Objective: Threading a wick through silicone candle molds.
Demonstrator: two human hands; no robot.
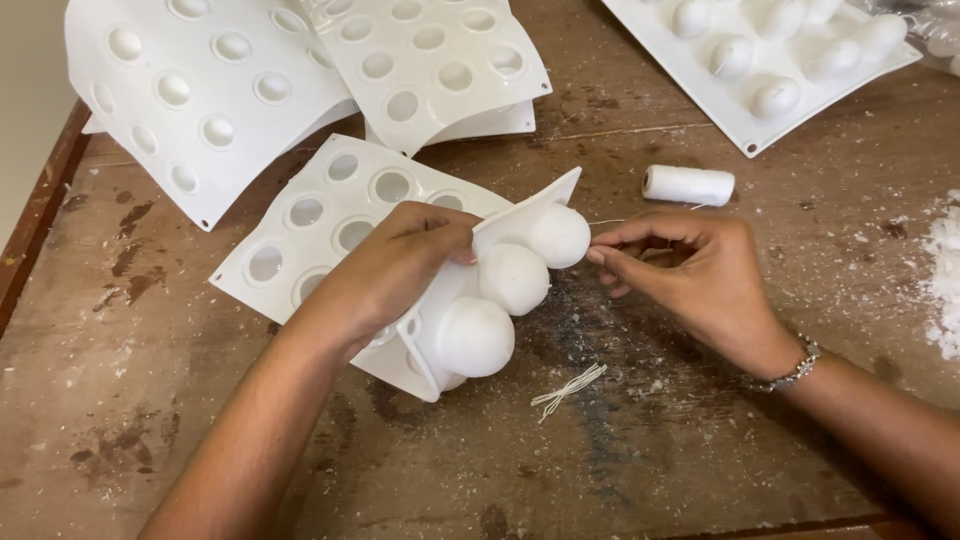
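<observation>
All white: silicone mould (330, 215) w/ round cavities, spare moulds (215, 95), thread spool (688, 185), cut wicks (568, 390), powder (945, 275). Table (150, 400): brown wood, dusty, dark stains. Bracelet (792, 372) silver.

One view only, from the head camera, looking steeply down onto a worn wooden table (200, 450) from just above and behind the hands. It faces away from the wearer: both forearms enter from the near edge, the left hand (395, 265) close to centre, the right hand (690, 275) just right of it. The camera sits close, so the table fills nearly everything; its left edge and a strip of pale wall show at far left. White moulds (210, 90) run off the far edge. No second view shares the scene.
</observation>
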